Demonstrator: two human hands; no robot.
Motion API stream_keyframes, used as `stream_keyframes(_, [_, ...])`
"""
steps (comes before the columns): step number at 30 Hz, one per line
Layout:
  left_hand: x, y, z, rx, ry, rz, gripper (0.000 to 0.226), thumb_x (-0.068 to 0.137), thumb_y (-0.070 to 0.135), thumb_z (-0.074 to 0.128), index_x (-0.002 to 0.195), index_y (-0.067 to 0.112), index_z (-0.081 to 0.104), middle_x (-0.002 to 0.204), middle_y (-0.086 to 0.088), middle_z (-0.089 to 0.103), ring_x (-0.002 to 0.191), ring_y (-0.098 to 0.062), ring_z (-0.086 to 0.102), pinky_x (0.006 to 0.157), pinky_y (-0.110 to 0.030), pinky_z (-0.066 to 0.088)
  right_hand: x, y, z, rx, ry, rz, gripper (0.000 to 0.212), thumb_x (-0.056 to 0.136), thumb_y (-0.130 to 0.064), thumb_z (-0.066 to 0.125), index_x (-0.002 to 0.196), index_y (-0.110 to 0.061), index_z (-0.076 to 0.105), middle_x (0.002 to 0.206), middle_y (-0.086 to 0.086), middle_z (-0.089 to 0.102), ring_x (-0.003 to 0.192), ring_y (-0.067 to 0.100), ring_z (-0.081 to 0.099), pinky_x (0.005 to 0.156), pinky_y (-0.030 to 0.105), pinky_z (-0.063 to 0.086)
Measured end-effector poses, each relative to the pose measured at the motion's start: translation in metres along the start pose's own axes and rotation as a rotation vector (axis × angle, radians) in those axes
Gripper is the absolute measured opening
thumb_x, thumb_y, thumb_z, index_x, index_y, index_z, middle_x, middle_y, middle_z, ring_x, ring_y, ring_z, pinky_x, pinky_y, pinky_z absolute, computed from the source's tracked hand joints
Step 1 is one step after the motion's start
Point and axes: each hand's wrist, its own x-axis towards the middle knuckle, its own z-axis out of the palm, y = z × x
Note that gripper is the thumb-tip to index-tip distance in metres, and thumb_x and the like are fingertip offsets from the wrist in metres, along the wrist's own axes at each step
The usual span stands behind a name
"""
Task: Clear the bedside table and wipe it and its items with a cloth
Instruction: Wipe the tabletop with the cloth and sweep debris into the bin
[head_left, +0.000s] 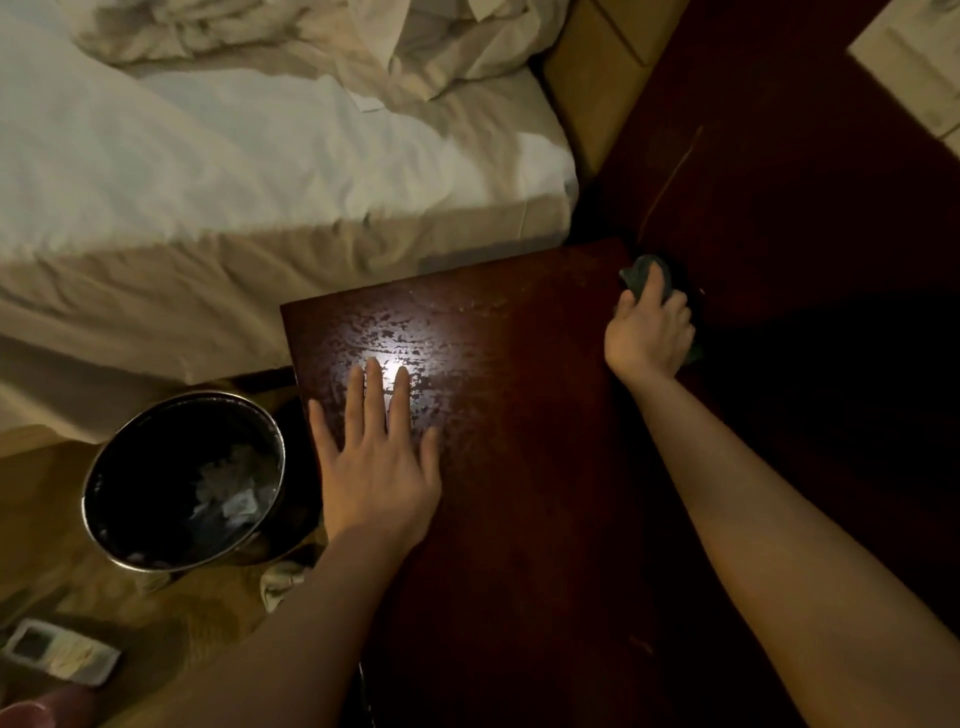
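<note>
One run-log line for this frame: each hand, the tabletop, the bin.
left hand flat on dark red wooden bedside tabletop | right hand grips grey-green cloth at far corner | top streaked wet | round metal bin beside table

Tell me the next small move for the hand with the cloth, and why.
Probably draw the right hand and its grey cloth from the far right corner back across the bedside table; streaky wet patches still glint near the flat left hand.
</note>
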Motion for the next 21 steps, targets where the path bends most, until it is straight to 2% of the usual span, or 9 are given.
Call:
stream_keyframes(5, [0.0,0.0,0.002,-0.015,0.022,0.002,0.069,0.09,0.053,0.001,0.151,0.021,0.009,0.16,-0.005,0.0,0.146,-0.017,-0.01,0.116,-0.053,-0.007,0.033,-0.032,0.008,-0.019,-0.038,-0.137,0.051,0.101,-0.034,0.03,0.149,-0.023,0.018,0.145,0.017,0.032,0.128,0.034,0.036,0.105,0.045,0.028])
stream_keyframes(8, [0.002,0.0,0.002,-0.016,0.014,0.01,0.068,0.092,0.052,0.003,0.151,0.021,0.011,0.16,-0.006,0.002,0.147,-0.017,-0.009,0.116,-0.053,-0.006,0.035,-0.054,0.012,-0.012,-0.095,-0.231,0.048,0.101,-0.032,0.029,0.149,-0.024,0.021,0.154,0.016,0.02,0.14,0.032,0.021,0.115,0.043,0.016])
stream_keyframes(13, [0.001,-0.001,0.004,-0.019,0.033,0.006,0.065,0.094,0.049,0.011,0.15,0.019,0.021,0.159,-0.007,0.013,0.147,-0.018,0.002,0.115,-0.054,-0.001,-0.015,-0.094,0.018,0.041,-0.131,-0.532,0.048,0.1,-0.029,0.034,0.147,-0.024,0.027,0.157,0.012,0.014,0.145,0.027,0.011,0.118,0.042,0.008])
stream_keyframes(16, [0.002,-0.001,0.002,-0.027,0.034,0.006,0.066,0.093,0.049,0.007,0.151,0.02,0.018,0.159,-0.006,0.01,0.147,-0.017,-0.001,0.116,-0.053,-0.003,-0.03,-0.105,0.02,0.084,-0.222,-0.686,0.049,0.101,-0.029,0.034,0.148,-0.024,0.024,0.158,0.012,0.01,0.146,0.026,0.005,0.118,0.039,0.003])
stream_keyframes(18, [0.001,0.0,0.0,-0.038,0.021,0.011,0.068,0.091,0.049,0.001,0.152,0.022,0.011,0.16,-0.004,0.002,0.146,-0.016,-0.008,0.116,-0.051,-0.007,-0.013,-0.094,0.014,0.068,-0.236,-0.646,0.049,0.101,-0.029,0.034,0.148,-0.023,0.024,0.158,0.014,0.011,0.146,0.028,0.007,0.118,0.039,0.004])
stream_keyframes(21, [0.0,-0.001,0.0,-0.053,0.021,0.004,0.067,0.09,0.048,-0.003,0.152,0.024,0.004,0.16,-0.003,-0.005,0.146,-0.016,-0.014,0.116,-0.052,-0.009,0.016,-0.065,0.007,0.036,-0.191,-0.381,0.049,0.101,-0.03,0.031,0.149,-0.024,0.02,0.158,0.014,0.009,0.145,0.028,0.007,0.119,0.041,0.006])
